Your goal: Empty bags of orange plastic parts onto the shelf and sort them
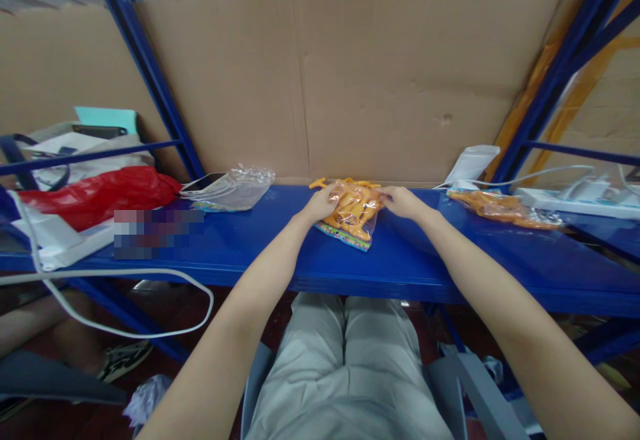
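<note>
A clear plastic bag (353,213) full of orange pieces lies on the blue tabletop in front of me, its colourful printed strip toward me. Several orange pieces (320,183) poke out at its far edge; their exact kind I cannot make out. My left hand (320,205) grips the bag's left side. On the right side, my right hand (401,203) pinches the bag near its far corner, its fingertips partly hidden. Farther right rests a second clear bag (505,209) of similar orange pieces.
A flat clear bag (243,187) and a phone (204,183) lie to the left. Beyond them are a red plastic bag (110,193) and a power strip (75,243) with a hanging white cable (150,272). Cardboard (375,80) walls the back. Another power strip (590,203) sits right.
</note>
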`<state>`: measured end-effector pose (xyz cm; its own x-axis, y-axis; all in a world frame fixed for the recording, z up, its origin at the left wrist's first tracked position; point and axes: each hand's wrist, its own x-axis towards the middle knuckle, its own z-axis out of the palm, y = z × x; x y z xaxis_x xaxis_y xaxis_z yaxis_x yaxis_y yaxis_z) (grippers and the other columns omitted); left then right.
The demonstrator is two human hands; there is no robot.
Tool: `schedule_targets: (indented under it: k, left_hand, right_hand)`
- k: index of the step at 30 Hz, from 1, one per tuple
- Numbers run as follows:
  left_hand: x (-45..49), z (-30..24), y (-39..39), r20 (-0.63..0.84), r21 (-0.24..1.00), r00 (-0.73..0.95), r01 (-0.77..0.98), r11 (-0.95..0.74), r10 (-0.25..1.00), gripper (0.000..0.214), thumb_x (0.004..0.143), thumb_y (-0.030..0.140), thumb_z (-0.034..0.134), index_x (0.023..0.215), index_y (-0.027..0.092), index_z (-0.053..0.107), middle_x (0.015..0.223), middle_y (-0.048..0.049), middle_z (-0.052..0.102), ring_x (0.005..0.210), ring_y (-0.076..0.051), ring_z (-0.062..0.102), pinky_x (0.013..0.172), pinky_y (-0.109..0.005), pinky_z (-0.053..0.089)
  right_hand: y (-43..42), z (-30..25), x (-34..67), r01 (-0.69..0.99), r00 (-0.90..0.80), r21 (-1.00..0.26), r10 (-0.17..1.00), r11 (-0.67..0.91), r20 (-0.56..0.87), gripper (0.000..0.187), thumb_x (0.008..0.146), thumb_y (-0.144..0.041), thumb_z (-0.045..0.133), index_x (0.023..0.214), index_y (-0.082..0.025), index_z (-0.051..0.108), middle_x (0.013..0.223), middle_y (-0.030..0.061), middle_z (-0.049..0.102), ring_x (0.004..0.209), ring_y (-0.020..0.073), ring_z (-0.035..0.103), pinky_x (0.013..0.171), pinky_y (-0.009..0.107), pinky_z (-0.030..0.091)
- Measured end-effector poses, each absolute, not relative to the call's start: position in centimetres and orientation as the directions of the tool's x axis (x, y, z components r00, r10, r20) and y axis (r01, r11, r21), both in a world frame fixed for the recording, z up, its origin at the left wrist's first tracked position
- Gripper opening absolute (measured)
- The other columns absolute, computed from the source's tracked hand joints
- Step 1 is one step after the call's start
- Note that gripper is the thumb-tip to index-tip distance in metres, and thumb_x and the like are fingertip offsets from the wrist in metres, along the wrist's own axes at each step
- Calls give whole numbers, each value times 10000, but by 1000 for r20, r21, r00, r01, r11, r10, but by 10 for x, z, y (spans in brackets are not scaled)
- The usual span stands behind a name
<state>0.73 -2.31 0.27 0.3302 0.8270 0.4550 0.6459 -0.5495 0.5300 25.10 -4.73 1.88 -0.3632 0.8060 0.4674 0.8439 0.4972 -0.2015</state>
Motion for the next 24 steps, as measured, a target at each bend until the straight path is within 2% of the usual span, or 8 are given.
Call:
schedule_targets:
  k: [3, 6, 10, 13, 17, 21, 24]
  left_hand:
    - [9, 2, -22, 464, 603, 255, 611, -513, 848, 396, 828, 112, 539, 1222, 146, 531, 1174, -103, 683, 1067, -165, 652, 933, -291, 510]
    - [10, 3, -20, 477, 667, 101, 604, -435, 873, 299, 803, 115, 596, 1096, 140, 540, 1073, -101, 695, 1021, -163, 658, 906, -282, 511]
    - [10, 10, -22, 319, 796, -59, 558, -234, 946, 255, 815, 111, 612, 1055, 130, 529, 960, -105, 706, 881, -182, 691, 799, -305, 547]
    - [10, 15, -28, 186, 847, -55, 515, -131, 981, 281, 825, 184, 654, 1074, 137, 534, 867, -84, 706, 736, -193, 695, 680, -327, 558]
    - [9, 15, -31, 174, 872, -22, 468, -144, 984, 283, 801, 192, 703, 1049, 133, 582, 803, -70, 690, 655, -171, 670, 593, -287, 523]
    - [6, 13, -29, 136, 918, 26, 372, -136, 990, 277, 751, 214, 758, 995, 136, 651, 601, -21, 611, 477, -140, 586, 478, -247, 434]
    - [3, 12, -29, 99, 947, 62, 301, -113, 993, 196, 732, 231, 771, 897, 152, 698, 511, -5, 548, 414, -138, 538, 452, -248, 389]
  right_hand:
    - [-45, 17, 254, 872, -323, -194, 826, 450, 463, 369, 858, -104, 492, 1123, -186, 735, 1138, 84, 721, 1021, 256, 697, 902, 346, 529]
    - [-43, 16, 256, 862, -326, -205, 816, 464, 477, 347, 855, -120, 514, 1094, -205, 749, 1109, 63, 733, 1006, 251, 702, 895, 346, 535]
    - [-42, 16, 256, 847, -337, -212, 802, 487, 494, 338, 853, -133, 510, 1072, -199, 759, 1092, 55, 739, 1009, 259, 700, 894, 366, 538]
    - [-43, 16, 256, 831, -316, -261, 804, 491, 504, 326, 846, -137, 513, 1043, -180, 770, 1039, 55, 754, 963, 252, 712, 862, 348, 549]
    - [-42, 14, 257, 779, -283, -351, 791, 519, 542, 292, 840, -157, 532, 981, -193, 785, 930, 20, 771, 891, 229, 723, 815, 322, 563]
    - [-37, 9, 258, 699, -238, -467, 792, 541, 562, 262, 827, -162, 554, 927, -193, 794, 910, 20, 771, 843, 223, 731, 804, 324, 577]
    - [-30, 3, 258, 645, -192, -534, 792, 547, 580, 212, 810, -182, 599, 885, -194, 797, 930, 28, 769, 876, 240, 731, 835, 350, 577]
